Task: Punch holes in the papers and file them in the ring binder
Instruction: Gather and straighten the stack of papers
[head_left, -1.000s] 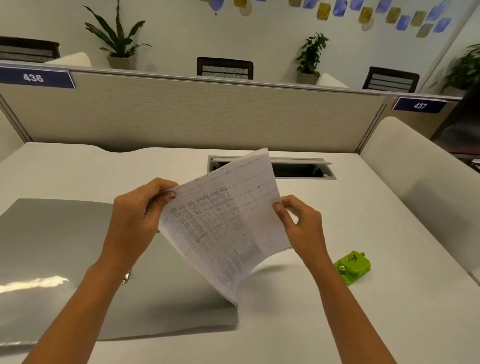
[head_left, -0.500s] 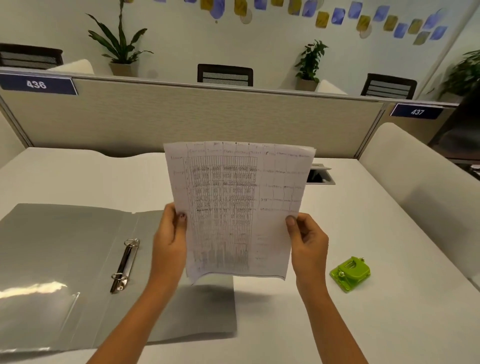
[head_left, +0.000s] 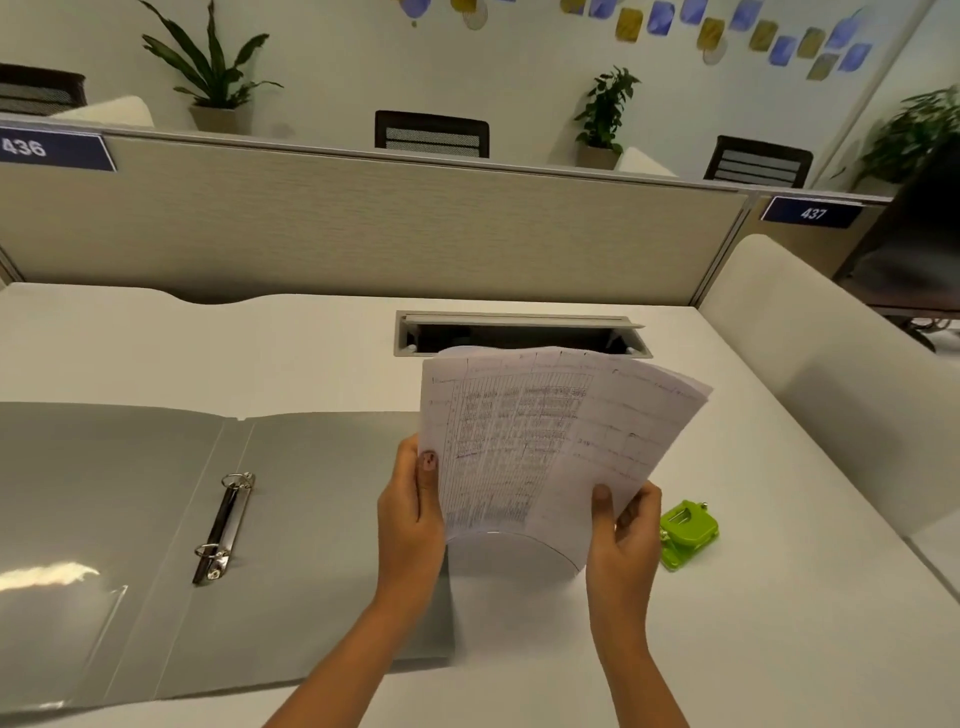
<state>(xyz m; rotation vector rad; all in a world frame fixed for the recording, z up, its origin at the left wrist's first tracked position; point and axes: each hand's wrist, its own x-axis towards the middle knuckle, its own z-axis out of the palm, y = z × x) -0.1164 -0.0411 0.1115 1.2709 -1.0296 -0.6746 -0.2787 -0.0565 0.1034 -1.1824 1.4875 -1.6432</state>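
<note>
Gripping the papers (head_left: 545, 447) (writing illegible), left hand (head_left: 410, 514) and right hand (head_left: 626, 530) sit below signs 436 (head_left: 23, 148), 437 (head_left: 813, 213).

Matt paper sheets (head_left: 550, 441); glossy grey plastic binder (head_left: 130, 493) — shiny metal rings (head_left: 223, 525); smooth green plastic punch (head_left: 688, 532).

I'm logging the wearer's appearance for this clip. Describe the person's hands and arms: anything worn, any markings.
Both forearms are bare as far as the frame shows: no sleeves, watch or bracelet in view. The left hand has a dark-polished thumbnail with a faint pattern, too small to read. The right hand shows a plain, unpainted-looking thumbnail. No rings or gloves are visible on either hand.
</note>
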